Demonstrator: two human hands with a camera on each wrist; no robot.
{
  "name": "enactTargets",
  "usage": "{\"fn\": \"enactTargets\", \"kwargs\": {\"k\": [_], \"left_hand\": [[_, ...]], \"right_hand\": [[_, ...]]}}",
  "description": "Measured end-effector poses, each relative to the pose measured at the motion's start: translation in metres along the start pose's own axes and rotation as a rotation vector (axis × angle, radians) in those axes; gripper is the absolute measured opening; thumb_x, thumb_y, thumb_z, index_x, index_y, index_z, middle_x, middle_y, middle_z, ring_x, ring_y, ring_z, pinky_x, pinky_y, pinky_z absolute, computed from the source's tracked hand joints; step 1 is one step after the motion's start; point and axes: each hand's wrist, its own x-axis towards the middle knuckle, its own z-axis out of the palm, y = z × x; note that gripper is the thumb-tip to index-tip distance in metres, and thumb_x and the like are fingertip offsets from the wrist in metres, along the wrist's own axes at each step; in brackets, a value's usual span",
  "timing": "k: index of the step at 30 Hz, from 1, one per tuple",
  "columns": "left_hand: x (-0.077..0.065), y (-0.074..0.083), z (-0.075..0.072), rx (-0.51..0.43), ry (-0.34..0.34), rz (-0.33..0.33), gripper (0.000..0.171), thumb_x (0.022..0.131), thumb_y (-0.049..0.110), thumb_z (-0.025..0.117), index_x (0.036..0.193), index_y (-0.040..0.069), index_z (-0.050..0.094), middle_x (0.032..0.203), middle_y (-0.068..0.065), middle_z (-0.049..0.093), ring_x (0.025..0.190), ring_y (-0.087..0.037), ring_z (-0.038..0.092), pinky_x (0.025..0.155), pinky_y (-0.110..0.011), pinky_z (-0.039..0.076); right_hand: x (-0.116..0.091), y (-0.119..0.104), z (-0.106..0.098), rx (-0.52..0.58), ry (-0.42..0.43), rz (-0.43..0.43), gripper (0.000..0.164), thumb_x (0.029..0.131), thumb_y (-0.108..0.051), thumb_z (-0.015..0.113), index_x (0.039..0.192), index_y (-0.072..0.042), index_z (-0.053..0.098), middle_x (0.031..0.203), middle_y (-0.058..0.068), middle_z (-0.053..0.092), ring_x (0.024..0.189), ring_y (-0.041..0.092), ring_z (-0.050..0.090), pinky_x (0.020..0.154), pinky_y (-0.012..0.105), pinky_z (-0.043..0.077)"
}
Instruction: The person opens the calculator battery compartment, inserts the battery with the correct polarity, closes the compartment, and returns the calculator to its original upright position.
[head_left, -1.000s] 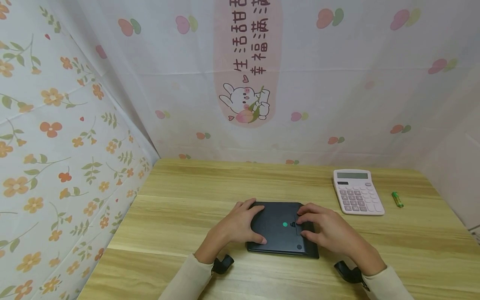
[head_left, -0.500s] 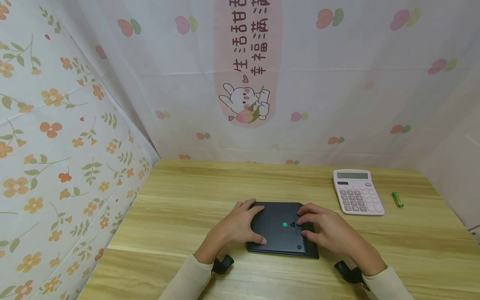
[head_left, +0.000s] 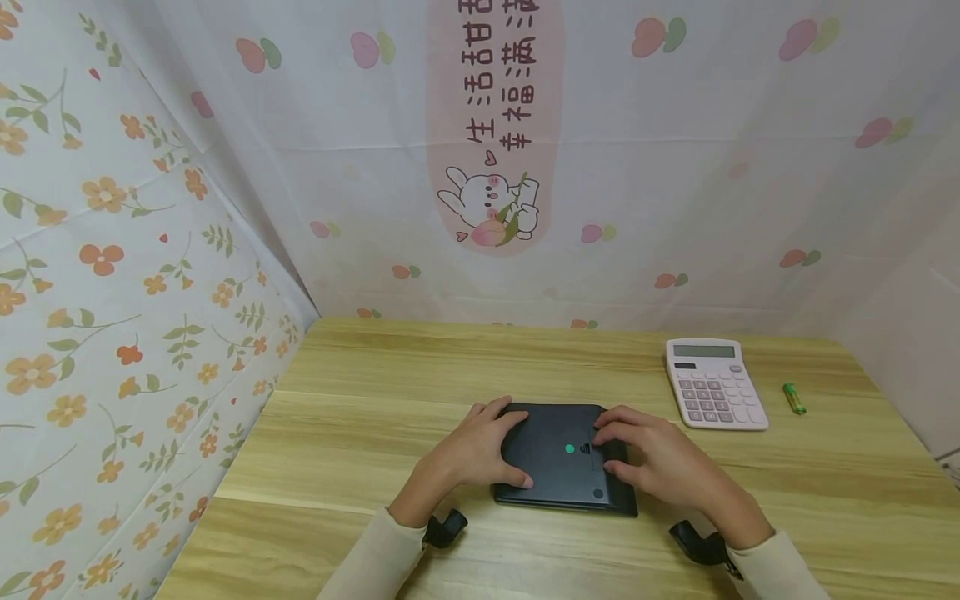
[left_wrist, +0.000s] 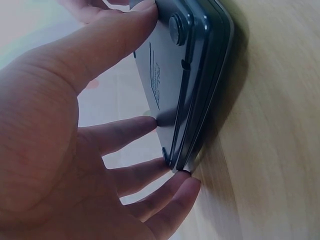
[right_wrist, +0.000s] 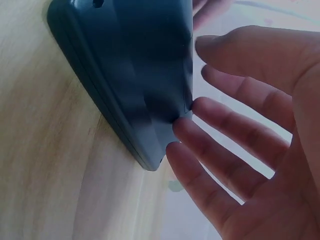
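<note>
A black calculator [head_left: 551, 467] lies face down on the wooden table, its back up, with a green round sticker and a battery cover [head_left: 597, 457] near its right end. My left hand [head_left: 472, 450] holds the calculator's left end, thumb on the back by the near edge and fingers at the far edge. In the left wrist view that thumb lies beside a round rubber foot [left_wrist: 176, 29]. My right hand [head_left: 660, 458] rests its fingertips on the right end, around the battery cover; its fingers [right_wrist: 235, 125] are slightly bent in the right wrist view. The calculator's keys face down, hidden.
A white calculator [head_left: 738, 400] lies face up at the back right of the table [head_left: 360, 375]. Right of it is a green battery [head_left: 794, 398]. Patterned cloth [head_left: 360, 167] hangs behind and to the left. Black straps are on both wrists.
</note>
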Motion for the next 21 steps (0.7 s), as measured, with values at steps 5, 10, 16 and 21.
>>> {"fn": "enactTargets", "kwargs": {"k": [5,10,16,21], "left_hand": [[-0.001,0.002,0.0,-0.009,-0.012,-0.01,0.095,0.087,0.048,0.093,0.167,0.02,0.049,0.178,-0.011,0.029,0.158,-0.035,0.034,0.115,-0.056,0.046],[-0.005,0.007,-0.001,0.007,-0.035,-0.013,0.101,0.087,0.052,0.092,0.17,0.021,0.044,0.18,-0.013,0.023,0.159,-0.038,0.033,0.113,-0.059,0.048],[-0.011,0.019,-0.002,0.052,-0.055,-0.004,0.103,0.087,0.054,0.092,0.171,0.022,0.042,0.182,-0.013,0.019,0.153,-0.043,0.043,0.108,-0.055,0.052],[-0.018,0.031,0.0,0.06,-0.059,-0.005,0.103,0.086,0.052,0.093,0.171,0.023,0.043,0.183,-0.011,0.016,0.148,-0.043,0.05,0.107,-0.051,0.054]], "right_hand": [[-0.001,0.002,-0.001,0.005,0.006,0.052,0.029,0.092,-0.009,0.088,0.118,-0.015,0.078,0.131,0.001,0.07,0.11,0.023,0.071,0.088,0.044,0.062],[-0.001,0.006,-0.004,0.038,0.002,0.103,0.034,0.096,-0.01,0.086,0.127,-0.011,0.074,0.135,0.007,0.068,0.1,0.02,0.073,0.082,0.039,0.063],[-0.003,0.012,-0.002,0.052,0.018,0.163,0.042,0.098,-0.011,0.085,0.137,-0.006,0.07,0.136,0.01,0.067,0.1,0.019,0.074,0.083,0.04,0.063],[-0.003,0.015,0.001,0.096,0.015,0.25,0.046,0.099,-0.012,0.083,0.142,-0.003,0.067,0.136,0.015,0.067,0.095,0.015,0.072,0.076,0.034,0.06]]}}
